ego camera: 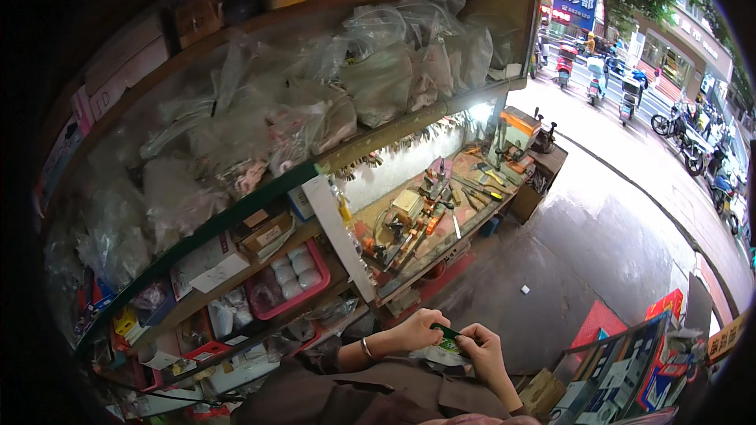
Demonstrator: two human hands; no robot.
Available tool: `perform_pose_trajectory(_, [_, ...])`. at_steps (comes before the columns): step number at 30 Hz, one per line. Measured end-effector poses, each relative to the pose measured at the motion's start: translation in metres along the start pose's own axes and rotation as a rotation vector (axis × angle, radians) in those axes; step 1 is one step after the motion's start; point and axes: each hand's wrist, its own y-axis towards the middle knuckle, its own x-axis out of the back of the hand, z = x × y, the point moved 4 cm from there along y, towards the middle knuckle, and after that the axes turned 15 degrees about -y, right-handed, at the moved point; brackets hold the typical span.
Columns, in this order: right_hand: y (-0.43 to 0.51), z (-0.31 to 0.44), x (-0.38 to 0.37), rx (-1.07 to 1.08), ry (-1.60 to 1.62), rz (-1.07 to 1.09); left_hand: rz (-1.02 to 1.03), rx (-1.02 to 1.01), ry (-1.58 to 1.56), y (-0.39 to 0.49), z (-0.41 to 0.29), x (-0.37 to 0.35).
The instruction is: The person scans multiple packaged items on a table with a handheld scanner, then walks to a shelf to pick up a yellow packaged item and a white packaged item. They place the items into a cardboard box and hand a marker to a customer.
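Both hands are close together in front of my body, low in the view. My left hand [424,328], with a metal bangle on its wrist, pinches one end of a small green and white packet [450,345]. The packet's other end is between the fingers of my right hand [479,343]. The packet bears writing; its lower part hangs in front of my dark clothing. Whether it is torn open I cannot tell.
A workbench [428,254] ahead holds pliers [490,174], a key-cutting machine [407,206] and other tools. Shelves [230,206] with plastic bags and boxes rise at left. A glass display case [614,366] stands lower right. A small white object [525,289] lies on the floor.
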Motion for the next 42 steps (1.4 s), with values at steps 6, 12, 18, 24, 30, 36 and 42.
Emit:
perform_pose_trajectory(6, [0.097, 0.012, 0.051, 0.16, -0.087, 0.097, -0.214, -0.099, 0.218, 0.086, -0.024, 0.017])
perform_pose_trajectory(12, [0.192, 0.025, 0.148, 0.268, -0.124, 0.181, -0.228, -0.163, 0.286, 0.215, -0.047, 0.004])
perform_pose_trajectory(18, [0.283, 0.035, 0.243, 0.202, -0.042, 0.247, -0.269, 0.011, 0.211, 0.341, -0.061, -0.008])
perform_pose_trajectory(24, [0.346, 0.041, 0.297, 0.327, -0.196, 0.236, -0.361, -0.344, 0.596, 0.417, -0.065, -0.016])
perform_pose_trajectory(30, [0.418, 0.057, 0.332, 0.384, -0.16, 0.32, -0.405, -0.545, 0.709, 0.485, -0.072, -0.003])
perform_pose_trajectory(36, [0.505, 0.073, 0.373, 0.324, -0.287, 0.453, -0.493, -0.422, 0.564, 0.568, -0.075, 0.024])
perform_pose_trajectory(42, [0.585, 0.095, 0.448, 0.321, -0.007, 0.447, -0.54, -0.342, 0.554, 0.642, -0.089, 0.038])
